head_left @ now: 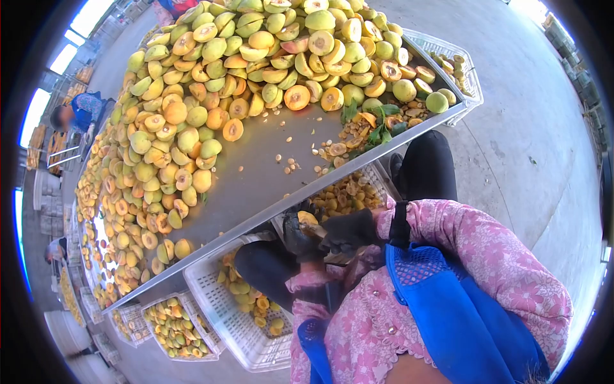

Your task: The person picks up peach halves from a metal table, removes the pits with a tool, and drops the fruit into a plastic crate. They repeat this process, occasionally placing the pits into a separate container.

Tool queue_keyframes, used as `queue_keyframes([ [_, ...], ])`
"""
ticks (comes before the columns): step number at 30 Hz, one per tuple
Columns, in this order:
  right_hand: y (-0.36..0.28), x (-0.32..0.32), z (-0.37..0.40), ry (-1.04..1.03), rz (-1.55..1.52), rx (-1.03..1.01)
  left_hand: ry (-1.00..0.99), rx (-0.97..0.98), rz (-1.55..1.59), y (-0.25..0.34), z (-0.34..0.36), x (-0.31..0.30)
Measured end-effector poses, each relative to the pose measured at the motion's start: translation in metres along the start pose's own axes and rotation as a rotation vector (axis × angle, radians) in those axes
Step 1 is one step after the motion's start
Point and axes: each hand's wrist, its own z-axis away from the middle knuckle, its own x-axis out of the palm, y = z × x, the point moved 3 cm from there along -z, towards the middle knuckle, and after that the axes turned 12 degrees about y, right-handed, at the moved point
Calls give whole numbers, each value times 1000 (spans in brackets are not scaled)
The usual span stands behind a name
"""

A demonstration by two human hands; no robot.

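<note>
My left hand (299, 235), in a black glove, is closed around a yellow peach half (307, 218) just below the metal table's edge. My right hand (349, 230), also black-gloved, is closed close beside it. A narrow greyish thing (314, 230) shows between the hands, its end at my right fingers; I cannot make out what it is. Under my hands a crate (382, 181) holds brownish-yellow fruit pieces (345, 196). Beyond the edge, a large heap of green-skinned peaches (256, 54), mostly halved, covers much of the metal table (256, 169).
Green leaves (384, 121) and fruit scraps lie near the table's right corner. A white crate (470, 77) stands beyond it. To my left are a large white basket (211, 301) and a smaller fruit-filled crate (169, 349). Another person (86, 112) is across the table.
</note>
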Motion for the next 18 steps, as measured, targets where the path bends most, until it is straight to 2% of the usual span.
queue_keyframes([
  [1, 9, 1, -3, 2, 0, 0, 11, -223, 309, -6, 1, 0],
  [3, 21, 1, -8, 90, 342, -114, 30, -286, 272, 3, 10, 18],
  [4, 19, 0, -5, 91, 344, -112, 51, -346, 234, 5, 14, 25],
  [5, 0, -2, 7, 94, 64, 143, 50, -347, 236, 3, 14, 23],
  [6, -9, -3, 15, 95, -217, 394, 51, -275, 109, 1, 12, 19],
  [7, -4, -4, 12, 95, -215, 394, 52, -202, -17, -1, 11, 15],
  [9, 3, -2, 1, -46, 141, -37, 28, -184, -9, -3, 11, 12],
  [10, 10, -2, -2, -47, 141, -38, 13, -182, -2, -3, 11, 10],
  [12, -1, 1, 1, -64, -62, -446, 6, -192, 11, -2, 14, 11],
  [13, 0, 0, 2, -66, -62, -448, -1, -201, 18, -1, 15, 11],
  [15, -3, 7, 10, -298, -888, 250, -2, -217, 30, 0, 17, 11],
  [18, -3, 10, 9, -290, -832, 155, -9, -230, 48, 1, 17, 12],
])
